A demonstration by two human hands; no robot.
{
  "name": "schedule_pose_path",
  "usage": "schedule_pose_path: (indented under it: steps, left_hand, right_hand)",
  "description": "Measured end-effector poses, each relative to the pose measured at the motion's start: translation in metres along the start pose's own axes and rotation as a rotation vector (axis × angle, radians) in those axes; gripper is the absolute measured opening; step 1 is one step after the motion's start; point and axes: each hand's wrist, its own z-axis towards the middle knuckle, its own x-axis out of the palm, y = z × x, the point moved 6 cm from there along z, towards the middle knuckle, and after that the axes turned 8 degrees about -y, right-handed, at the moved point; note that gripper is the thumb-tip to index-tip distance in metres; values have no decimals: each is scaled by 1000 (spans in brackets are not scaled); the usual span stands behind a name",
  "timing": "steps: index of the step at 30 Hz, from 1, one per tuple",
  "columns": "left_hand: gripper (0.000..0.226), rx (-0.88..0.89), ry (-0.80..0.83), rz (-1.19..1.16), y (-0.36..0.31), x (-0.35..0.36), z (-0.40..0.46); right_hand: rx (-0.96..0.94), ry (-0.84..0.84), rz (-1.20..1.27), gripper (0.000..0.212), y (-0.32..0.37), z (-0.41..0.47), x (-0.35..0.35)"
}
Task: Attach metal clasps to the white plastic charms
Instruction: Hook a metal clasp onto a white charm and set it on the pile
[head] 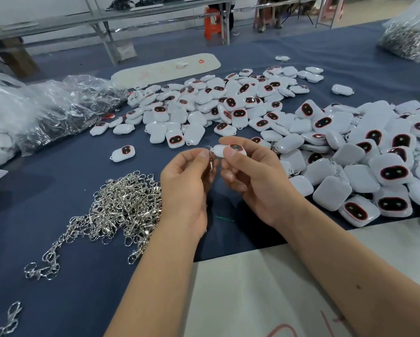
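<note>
— Why do we hold them so close together?

— Our right hand (248, 176) pinches one charm (231, 150) with its loop end turned left, and our left hand (187, 181) pinches a clasp (211, 160) right at that loop, probably so the ring can thread through. The clasp heap (121, 205) sits near left, the charm pile (228, 103) far and right, both within reach.

— Is it hooked on?

— We cannot tell; our fingertips cover the joint.

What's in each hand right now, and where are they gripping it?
Left hand pinches a metal clasp near its top end. Right hand holds a white charm by its body, thumb on the face.
</note>
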Motion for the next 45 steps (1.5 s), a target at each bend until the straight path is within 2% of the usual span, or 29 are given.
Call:
schedule_pose_path:
  steps: [7,12,16,19,21,23,24,26,28,30,34,38,40,45]
  left_hand:
    - [14,207,-49,86,-8,-5,4]
    - [26,500,-19,378,-23,-8,7]
    - [23,733,61,680,-34,-3,2]
    - [21,822,146,853,-38,1,-1]
    - [20,827,191,944,-40,2,-1]
    - [19,759,153,955,-38,1,0]
    - [18,664,102,883,-35,-1,3]
    - [13,329,29,565,-19,-7,7]
    - [14,-24,100,253,1,-1,4]
    - [15,-158,178,128,8,3,0]
    - [10,-141,179,92,6,4,0]
    - [10,-54,108,77,2,1,2]
    - [16,59,85,186,-1,0,4]
    - [21,518,108,690,-16,2,4]
  right_hand:
    - [32,-1,33,21,-1,0,-1]
    - [53,-16,61,30,-2,1,-3]
    - [63,-50,67,31,-3,2,-5]
    - [75,-90,34,23,-6,3,-8]
    - [85,-106,5,16,-8,3,-9]
    - [91,-117,-3,14,-9,4,-9]
    - [90,-117,5,14,-8,4,-9]
    - [81,-100,42,14,-6,4,-8]
    - [58,-69,74,15,-3,5,-6]
    - [41,-43,78,16,-2,5,-6]
    - [22,-19,29,17,-1,4,-5]
    - [4,-12,-23,22,-3,5,-4]
    - [8,-14,-31,22,-4,4,-5]
    - [28,-68,20,15,-4,4,-8]
